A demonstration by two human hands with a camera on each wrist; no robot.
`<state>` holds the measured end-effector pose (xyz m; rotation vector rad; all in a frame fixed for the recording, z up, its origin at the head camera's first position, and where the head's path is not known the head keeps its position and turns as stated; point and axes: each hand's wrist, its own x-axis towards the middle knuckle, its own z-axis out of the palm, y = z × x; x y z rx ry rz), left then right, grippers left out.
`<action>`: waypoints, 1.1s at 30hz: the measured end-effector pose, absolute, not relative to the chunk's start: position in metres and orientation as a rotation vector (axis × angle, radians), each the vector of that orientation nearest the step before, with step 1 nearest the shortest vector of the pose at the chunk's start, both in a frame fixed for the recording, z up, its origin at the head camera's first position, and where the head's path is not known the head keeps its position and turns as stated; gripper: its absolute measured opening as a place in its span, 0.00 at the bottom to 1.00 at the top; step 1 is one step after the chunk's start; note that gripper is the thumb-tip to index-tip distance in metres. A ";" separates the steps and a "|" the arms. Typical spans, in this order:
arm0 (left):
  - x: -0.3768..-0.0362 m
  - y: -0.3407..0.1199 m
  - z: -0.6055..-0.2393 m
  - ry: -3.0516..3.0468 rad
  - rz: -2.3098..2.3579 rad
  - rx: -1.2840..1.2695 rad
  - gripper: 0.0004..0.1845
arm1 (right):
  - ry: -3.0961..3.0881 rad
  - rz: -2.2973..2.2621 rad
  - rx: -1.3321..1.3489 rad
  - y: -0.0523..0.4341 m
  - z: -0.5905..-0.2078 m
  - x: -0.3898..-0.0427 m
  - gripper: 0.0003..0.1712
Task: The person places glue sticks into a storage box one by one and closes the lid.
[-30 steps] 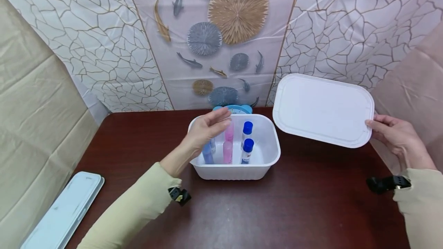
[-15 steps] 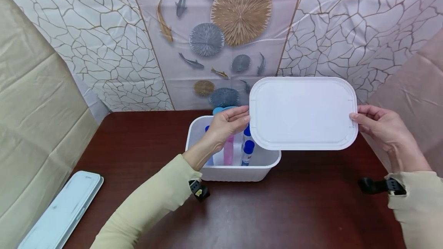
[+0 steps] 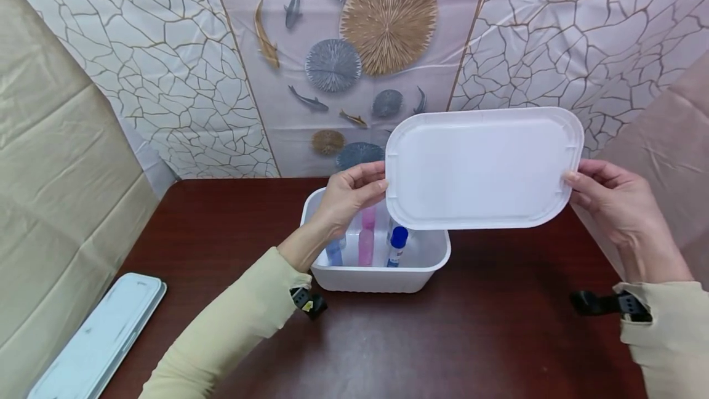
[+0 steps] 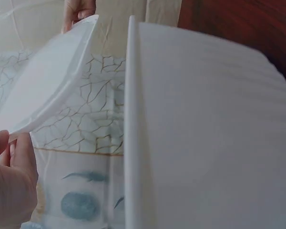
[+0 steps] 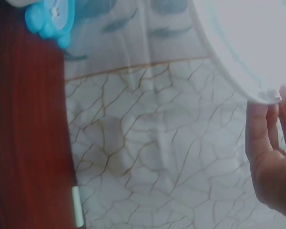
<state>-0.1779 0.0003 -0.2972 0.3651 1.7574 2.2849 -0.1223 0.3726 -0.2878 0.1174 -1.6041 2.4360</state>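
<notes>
Between both hands a white rounded-rectangle lid point(image 3: 482, 168) is raised in the air, its face tilted toward the head camera. My left hand point(image 3: 349, 199) pinches its left edge between thumb and fingers. At the opposite edge, my right hand point(image 3: 620, 205) grips it the same way, thumb on the near face. Below and left stands a white plastic tub point(image 3: 371, 279), partly covered by the lid and left hand. Inside are a bottle with a blue cap point(image 3: 397, 245), pink bottles point(image 3: 365, 246) and a light blue bottle point(image 3: 335, 252). The left wrist view shows the tub's wall point(image 4: 209, 124) up close.
A pale blue-white flat case point(image 3: 100, 337) lies along the table's left side. Behind the tub, the right wrist view shows a light blue clock-like object point(image 5: 52, 19) and a small pale stick-like item point(image 5: 77, 206) at the dark red table's point(image 3: 471, 325) back edge.
The lid has moved left from the right side, then risen slightly and tilted. My left hand has gone from hovering over the tub to pinching the lid's left edge.
</notes>
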 end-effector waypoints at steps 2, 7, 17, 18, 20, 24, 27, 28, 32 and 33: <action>-0.178 -0.004 -0.295 1.816 2.304 0.408 0.19 | -1.534 2.421 0.178 0.364 -0.283 -0.121 0.14; -0.181 -0.015 -0.296 1.993 2.372 0.502 0.15 | -1.505 2.254 0.249 0.341 -0.276 -0.120 0.12; -0.193 -0.051 -0.301 1.982 2.412 0.457 0.17 | -1.661 2.293 0.529 0.315 -0.287 -0.130 0.17; -0.194 -0.057 -0.301 1.974 2.400 0.446 0.17 | -1.700 2.305 0.525 0.313 -0.289 -0.131 0.17; -0.196 -0.067 -0.303 1.970 2.363 0.417 0.18 | -1.787 2.321 0.477 0.309 -0.293 -0.133 0.15; -0.194 -0.087 -0.311 2.043 2.243 0.362 0.19 | -1.957 2.316 0.377 0.298 -0.302 -0.138 0.15; -0.189 -0.099 -0.318 2.128 2.134 0.340 0.23 | -2.112 2.231 0.326 0.291 -0.308 -0.140 0.19; -0.187 -0.102 -0.320 2.149 2.098 0.330 0.24 | -2.165 2.199 0.311 0.289 -0.310 -0.139 0.21; -0.178 -0.112 -0.324 2.178 1.978 0.313 0.26 | -2.354 2.057 0.250 0.282 -0.317 -0.134 0.28; -0.177 -0.114 -0.325 2.174 1.956 0.314 0.25 | -2.383 2.039 0.238 0.282 -0.318 -0.132 0.30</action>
